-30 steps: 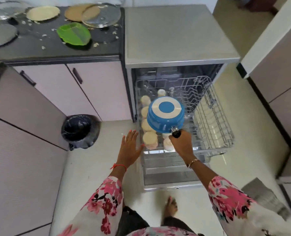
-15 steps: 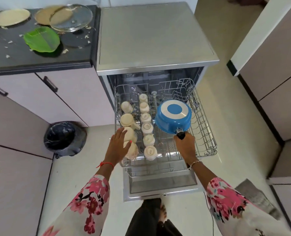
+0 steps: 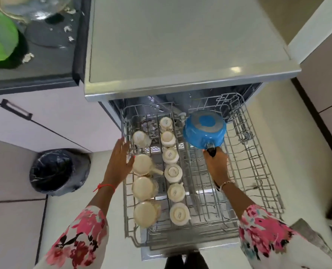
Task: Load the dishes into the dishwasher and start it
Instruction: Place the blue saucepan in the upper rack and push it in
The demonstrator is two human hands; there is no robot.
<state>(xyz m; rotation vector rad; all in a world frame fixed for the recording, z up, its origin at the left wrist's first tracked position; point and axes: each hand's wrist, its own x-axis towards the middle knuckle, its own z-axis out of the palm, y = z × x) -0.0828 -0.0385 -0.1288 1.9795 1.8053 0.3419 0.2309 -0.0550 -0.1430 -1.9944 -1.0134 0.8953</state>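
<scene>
Currently I see the dishwasher open, with its upper rack drawn out over the floor. The right hand is curled tight round the black handle of the blue saucepan. That pan is upside down and slightly tilted, its grey base with the blue disc facing the camera. It sits over the far middle of the rack, just to the right of the cups. I cannot tell whether its rim rests on the wires.

The left hand holds nothing. Its fingers are straight and lie at the rack's left wall, just beside the 2nd cup from the back in the left row. I cannot confirm that it touches that cup.

I count 10 cream cups, all mouth down, in 2 rows running front to back. 4 larger ones stand along the left wall and 6 smaller ones fill the lane beside them.

Both forearms wear floral sleeves. A red thread circles the left wrist and a thin bracelet the right.

To the left of the dishwasher a dark tabletop carries a green plate, a glass lid and some white scraps. Below it is a pale cabinet door with a dark handle. A bin lined with a black bag stands on the floor near the rack's left side. A grey mat lies on the floor at lower right.
</scene>
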